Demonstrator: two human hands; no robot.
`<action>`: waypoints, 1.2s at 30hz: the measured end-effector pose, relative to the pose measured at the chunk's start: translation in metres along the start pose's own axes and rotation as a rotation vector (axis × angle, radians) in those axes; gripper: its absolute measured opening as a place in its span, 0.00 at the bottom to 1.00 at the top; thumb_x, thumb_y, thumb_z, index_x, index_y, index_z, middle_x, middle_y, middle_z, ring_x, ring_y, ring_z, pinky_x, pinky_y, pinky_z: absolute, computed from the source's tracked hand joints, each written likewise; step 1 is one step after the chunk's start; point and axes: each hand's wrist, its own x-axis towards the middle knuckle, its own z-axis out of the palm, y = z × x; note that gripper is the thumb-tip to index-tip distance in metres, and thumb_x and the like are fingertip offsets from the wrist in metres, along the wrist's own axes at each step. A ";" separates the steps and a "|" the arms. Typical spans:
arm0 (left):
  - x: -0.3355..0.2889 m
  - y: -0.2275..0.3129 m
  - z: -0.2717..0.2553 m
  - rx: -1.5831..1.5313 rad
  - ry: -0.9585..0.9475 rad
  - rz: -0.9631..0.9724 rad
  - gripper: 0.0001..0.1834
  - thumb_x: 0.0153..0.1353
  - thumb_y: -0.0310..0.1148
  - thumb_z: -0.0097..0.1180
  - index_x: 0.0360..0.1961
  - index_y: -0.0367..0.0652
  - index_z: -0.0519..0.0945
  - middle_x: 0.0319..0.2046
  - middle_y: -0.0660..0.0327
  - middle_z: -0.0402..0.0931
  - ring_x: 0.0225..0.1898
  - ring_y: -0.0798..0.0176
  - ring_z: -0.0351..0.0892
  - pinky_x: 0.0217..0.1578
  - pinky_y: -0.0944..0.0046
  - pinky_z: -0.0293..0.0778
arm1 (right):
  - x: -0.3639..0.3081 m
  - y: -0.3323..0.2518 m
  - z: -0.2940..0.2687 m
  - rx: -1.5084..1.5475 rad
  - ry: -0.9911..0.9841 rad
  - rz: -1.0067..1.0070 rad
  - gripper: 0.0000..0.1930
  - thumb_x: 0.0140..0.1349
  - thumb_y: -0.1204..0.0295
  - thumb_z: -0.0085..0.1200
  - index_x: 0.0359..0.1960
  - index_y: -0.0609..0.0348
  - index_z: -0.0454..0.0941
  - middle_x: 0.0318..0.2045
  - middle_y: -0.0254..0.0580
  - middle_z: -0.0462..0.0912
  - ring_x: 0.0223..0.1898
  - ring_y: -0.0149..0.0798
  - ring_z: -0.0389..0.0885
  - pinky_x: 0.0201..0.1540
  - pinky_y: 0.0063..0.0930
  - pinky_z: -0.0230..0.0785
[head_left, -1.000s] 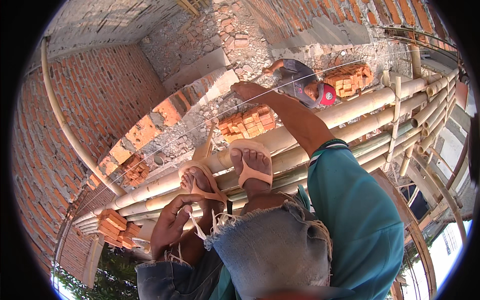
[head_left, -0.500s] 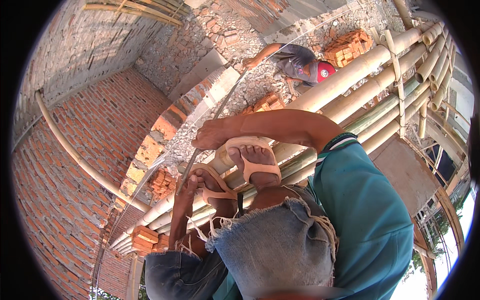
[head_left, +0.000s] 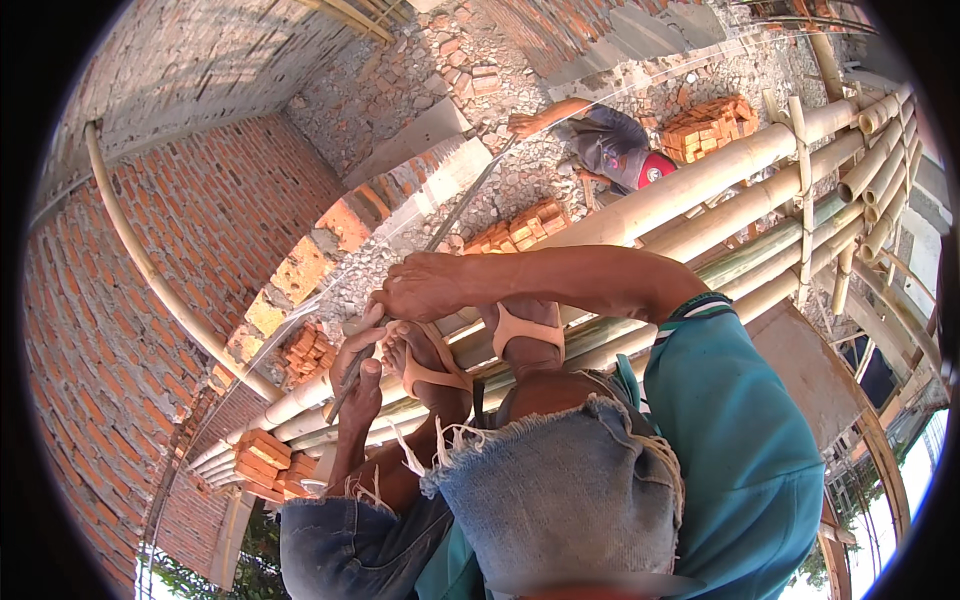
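Note:
A long thin grey rod [head_left: 461, 212] slants upward from my hands to the hand of a person below. My right hand [head_left: 430, 286] is closed round it, the arm reaching across from the right. Lower down, my left hand [head_left: 357, 385] grips the rod near its lower end, the thumb pressed along it. The two hands are close together beside my sandalled feet [head_left: 435, 370], which rest on bamboo poles [head_left: 690, 190]. At the far end, the person below [head_left: 625, 160], in a red cap, has one hand [head_left: 530, 122] at the rod.
A brick wall [head_left: 150, 260] rises at the left, with a curved bamboo pole [head_left: 160, 285] against it. Loose bricks [head_left: 265, 460] lie on the poles. Brick stacks [head_left: 710, 128] and rubble [head_left: 480, 130] cover the ground below. A thin string [head_left: 335, 285] crosses above the low wall.
My right hand has slid down the rod toward my left, and the left fingers have shifted their hold. The person below keeps a hand at the far end. The view has shifted slightly.

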 end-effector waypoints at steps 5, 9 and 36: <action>0.005 0.026 -0.001 -0.070 0.031 0.136 0.29 0.65 0.59 0.56 0.36 0.37 0.75 0.47 0.43 0.79 0.65 0.38 0.68 0.67 0.36 0.54 | -0.002 -0.026 -0.006 -0.097 0.199 0.012 0.11 0.60 0.66 0.54 0.37 0.62 0.78 0.34 0.45 0.83 0.41 0.46 0.83 0.41 0.41 0.77; 0.013 0.058 -0.001 -0.183 0.084 0.237 0.29 0.62 0.60 0.59 0.29 0.40 0.71 0.39 0.46 0.81 0.61 0.35 0.72 0.66 0.31 0.54 | -0.005 -0.027 -0.011 -0.005 0.402 0.040 0.13 0.62 0.63 0.54 0.41 0.61 0.76 0.35 0.46 0.83 0.42 0.49 0.83 0.44 0.43 0.75; 0.077 -0.026 0.018 0.591 -0.480 -0.223 0.34 0.70 0.47 0.52 0.68 0.36 0.62 0.66 0.39 0.63 0.69 0.39 0.62 0.68 0.52 0.59 | -0.185 0.010 -0.073 0.592 1.569 0.881 0.33 0.74 0.42 0.30 0.30 0.63 0.69 0.18 0.45 0.79 0.21 0.35 0.81 0.20 0.25 0.77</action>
